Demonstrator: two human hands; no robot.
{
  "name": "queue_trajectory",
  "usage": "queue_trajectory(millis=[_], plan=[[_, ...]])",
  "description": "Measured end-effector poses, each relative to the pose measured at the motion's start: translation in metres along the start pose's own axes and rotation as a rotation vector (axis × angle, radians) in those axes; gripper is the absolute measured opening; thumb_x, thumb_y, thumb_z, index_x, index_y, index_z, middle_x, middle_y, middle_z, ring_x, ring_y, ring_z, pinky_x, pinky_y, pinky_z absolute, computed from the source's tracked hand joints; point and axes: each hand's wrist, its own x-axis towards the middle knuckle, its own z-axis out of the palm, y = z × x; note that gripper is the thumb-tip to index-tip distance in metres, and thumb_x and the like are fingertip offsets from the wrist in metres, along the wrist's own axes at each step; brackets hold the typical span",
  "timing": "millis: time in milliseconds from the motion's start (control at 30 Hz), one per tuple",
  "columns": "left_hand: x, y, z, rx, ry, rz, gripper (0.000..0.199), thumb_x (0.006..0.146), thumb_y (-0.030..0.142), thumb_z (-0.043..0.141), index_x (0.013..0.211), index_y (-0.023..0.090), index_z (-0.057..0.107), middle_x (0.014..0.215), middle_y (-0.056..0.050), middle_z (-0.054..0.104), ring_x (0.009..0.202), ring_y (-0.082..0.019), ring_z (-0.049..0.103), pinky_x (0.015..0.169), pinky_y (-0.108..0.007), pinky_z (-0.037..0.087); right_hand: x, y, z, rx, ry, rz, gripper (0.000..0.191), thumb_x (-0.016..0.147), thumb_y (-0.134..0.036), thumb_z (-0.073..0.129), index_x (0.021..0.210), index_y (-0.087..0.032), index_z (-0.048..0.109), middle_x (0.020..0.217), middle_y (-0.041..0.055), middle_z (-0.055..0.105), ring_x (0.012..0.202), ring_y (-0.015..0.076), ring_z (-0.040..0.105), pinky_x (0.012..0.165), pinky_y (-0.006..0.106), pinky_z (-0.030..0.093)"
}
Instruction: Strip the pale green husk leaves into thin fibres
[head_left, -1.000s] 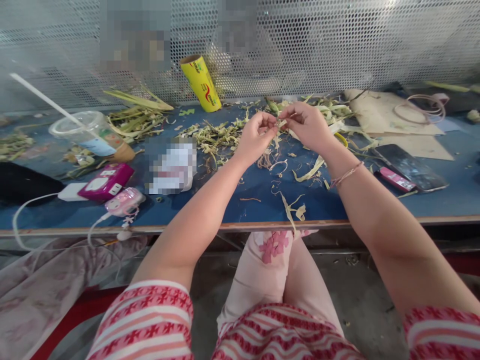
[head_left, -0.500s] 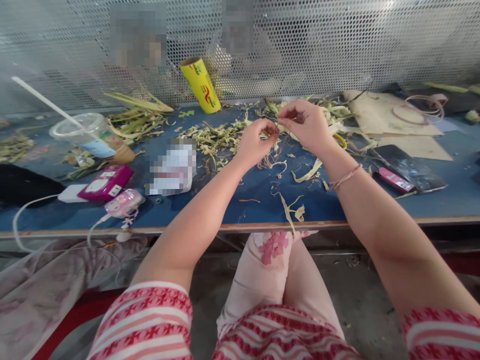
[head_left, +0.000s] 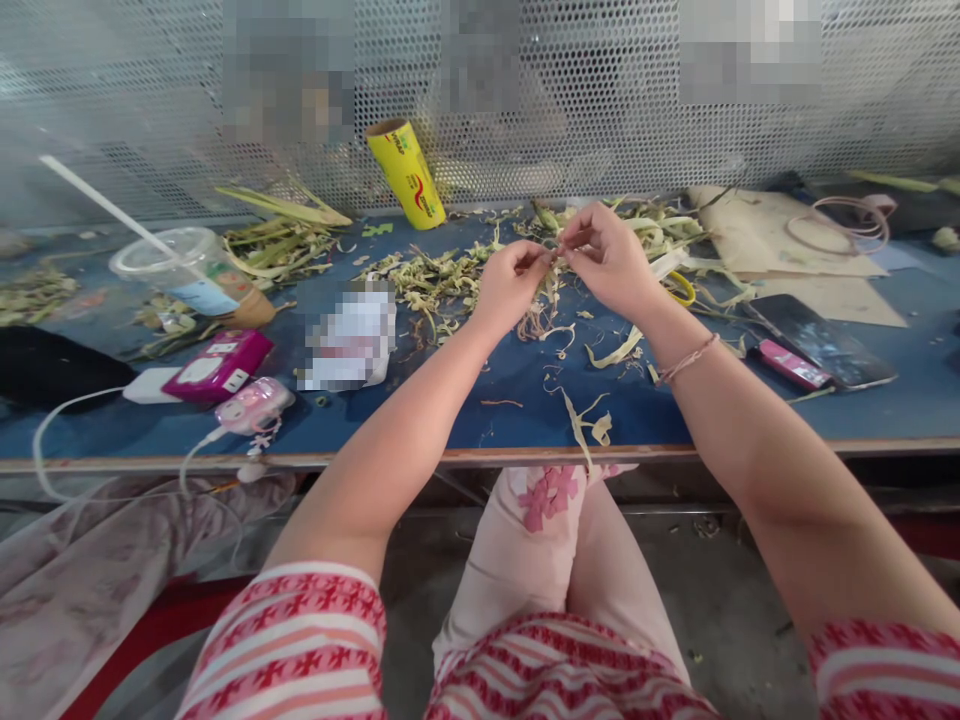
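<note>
My left hand (head_left: 514,283) and my right hand (head_left: 606,262) meet over the middle of the blue table (head_left: 480,415), fingertips pinched close together. Whatever sits between the fingers is too small to make out. Beneath and left of them spreads a heap of pale green plant scraps (head_left: 435,283). Thin brownish root-like strands (head_left: 534,325) lie just below my left hand. A pale dry husk strip (head_left: 616,350) rests nearer me, below my right wrist, and another peel piece (head_left: 577,420) hangs at the table's front edge.
A yellow wrap tube (head_left: 409,175) leans on the perforated metal screen (head_left: 600,100). Leftward are a plastic cup with straw (head_left: 169,265), a magenta packet (head_left: 219,366), a pink charging case (head_left: 255,405) and a cable. Rightward lie a phone (head_left: 825,340), a pink lighter-like item (head_left: 795,364) and cardboard (head_left: 780,235).
My hands have drawn closer, so the fingertips now touch or nearly touch. The right fingers have dipped slightly. The objects on the table lie as before, with a slight camera shift.
</note>
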Motion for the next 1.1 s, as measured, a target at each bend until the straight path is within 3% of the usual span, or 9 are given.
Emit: queue_trajectory(millis=[200, 467, 633, 900, 1100], plan=[[0.001, -0.001, -0.001, 0.044, 0.023, -0.003, 0.017, 0.089, 0.027, 0.061, 0.074, 0.021, 0.066, 0.072, -0.001, 0.07, 0.081, -0.018, 0.066, 0.075, -0.031, 0.049, 0.006, 0.009, -0.001, 0.097, 0.058, 0.148, 0.018, 0.098, -0.038, 0.052, 0.097, -0.023, 0.061, 0.09, 0.0025, 0.062, 0.083, 0.0137, 0.067, 0.072, 0.029, 0.057], [0.0, -0.004, -0.002, 0.045, 0.012, 0.026, 0.011, 0.088, 0.025, 0.062, 0.082, 0.021, 0.07, 0.084, -0.003, 0.076, 0.085, -0.018, 0.068, 0.08, -0.032, 0.052, 0.002, 0.004, -0.002, 0.079, -0.048, 0.251, 0.018, 0.075, -0.032, 0.077, 0.084, -0.017, 0.07, 0.072, 0.0023, 0.065, 0.073, 0.016, 0.063, 0.072, 0.035, 0.056], [0.0, -0.004, -0.004, 0.078, 0.015, 0.039, 0.012, 0.089, 0.023, 0.06, 0.086, 0.021, 0.071, 0.09, -0.004, 0.077, 0.09, -0.017, 0.069, 0.085, -0.032, 0.053, 0.001, 0.0, -0.001, 0.038, -0.102, 0.235, 0.023, 0.07, -0.034, 0.08, 0.083, -0.016, 0.072, 0.076, 0.004, 0.068, 0.076, 0.018, 0.065, 0.077, 0.037, 0.056], [-0.003, 0.005, -0.003, 0.003, 0.038, 0.003, 0.006, 0.085, 0.023, 0.065, 0.084, 0.021, 0.07, 0.085, -0.004, 0.076, 0.086, -0.017, 0.068, 0.081, -0.03, 0.053, 0.001, 0.007, 0.006, -0.072, -0.102, 0.164, 0.031, 0.078, -0.047, 0.075, 0.073, -0.018, 0.065, 0.064, 0.0014, 0.062, 0.067, 0.015, 0.06, 0.066, 0.032, 0.051], [0.001, -0.003, 0.0, -0.094, 0.099, -0.075, 0.009, 0.085, 0.029, 0.068, 0.085, 0.022, 0.064, 0.08, -0.003, 0.071, 0.083, -0.016, 0.067, 0.074, -0.029, 0.051, 0.001, 0.01, 0.012, -0.088, -0.059, 0.092, 0.022, 0.088, -0.041, 0.065, 0.079, -0.021, 0.062, 0.065, -0.0001, 0.06, 0.067, 0.0145, 0.059, 0.066, 0.031, 0.05]])
